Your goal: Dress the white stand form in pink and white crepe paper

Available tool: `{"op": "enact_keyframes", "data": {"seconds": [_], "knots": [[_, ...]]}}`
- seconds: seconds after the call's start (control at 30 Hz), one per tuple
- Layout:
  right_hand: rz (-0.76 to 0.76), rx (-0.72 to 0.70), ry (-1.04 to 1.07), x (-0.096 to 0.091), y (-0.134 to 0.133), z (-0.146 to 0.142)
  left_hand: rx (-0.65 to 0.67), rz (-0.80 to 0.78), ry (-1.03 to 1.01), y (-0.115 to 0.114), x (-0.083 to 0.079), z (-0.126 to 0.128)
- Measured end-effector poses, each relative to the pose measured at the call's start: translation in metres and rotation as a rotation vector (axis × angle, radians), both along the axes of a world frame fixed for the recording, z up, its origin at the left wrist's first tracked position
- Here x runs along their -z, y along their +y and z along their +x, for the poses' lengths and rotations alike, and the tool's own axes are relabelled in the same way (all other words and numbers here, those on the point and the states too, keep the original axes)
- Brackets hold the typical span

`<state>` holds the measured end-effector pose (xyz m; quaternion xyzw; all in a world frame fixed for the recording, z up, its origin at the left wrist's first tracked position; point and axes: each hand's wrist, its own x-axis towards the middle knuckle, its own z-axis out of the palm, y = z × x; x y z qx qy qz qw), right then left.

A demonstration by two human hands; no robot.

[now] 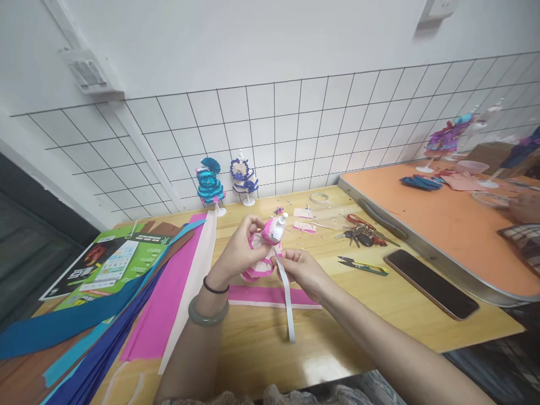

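My left hand (242,247), wearing a bracelet and a dark band at the wrist, is closed around a small dress form (273,230). The form is tilted, its white knobbed end up and to the right, with a pink and pale ruffled paper skirt (258,273) around it. With thumb and fingers my right hand (301,271) pinches a narrow white strip (288,306) close against the form. The strip's loose end hangs down toward me. Below the hands a folded pink paper strip (253,295) lies on the wooden table (261,343).
Snips (363,265), a phone (432,284), keys (363,235) and a tape roll (319,198) lie to the right. Two decorated forms, teal (210,183) and blue-white (243,175), stand by the wall. Coloured paper (162,292) covers the left. A co-worker's hand (527,205) shows at the orange table (422,225).
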<state>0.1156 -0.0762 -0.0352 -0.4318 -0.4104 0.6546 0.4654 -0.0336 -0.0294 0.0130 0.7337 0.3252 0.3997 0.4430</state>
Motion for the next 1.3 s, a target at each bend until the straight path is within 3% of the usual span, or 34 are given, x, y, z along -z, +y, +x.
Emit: {"op": "enact_keyframes", "data": {"seconds": [0.17,0.43,0.67,0.83,0.93,1.1,1.3], "knots": [[-0.004,0.022,0.011,0.000,0.001,-0.001,-0.014,-0.013,0.000,0.002,0.002,0.001],[-0.148,-0.046,0.213,0.001,-0.007,0.007,-0.082,0.035,0.024,0.009,0.005,-0.004],[0.103,0.061,-0.035,-0.014,-0.017,0.011,-0.121,0.107,0.088,0.010,0.009,-0.002],[0.152,0.102,-0.234,-0.021,-0.012,0.018,-0.110,0.100,0.092,0.010,0.010,-0.002],[0.261,0.153,-0.376,-0.024,-0.011,0.024,-0.082,0.083,0.093,0.009,0.009,-0.002],[0.466,0.163,-0.609,-0.029,-0.011,0.032,-0.026,0.032,0.070,0.006,0.006,-0.002],[0.543,0.174,-0.634,-0.031,-0.002,0.036,0.066,-0.127,0.002,0.003,0.001,-0.003]]}}
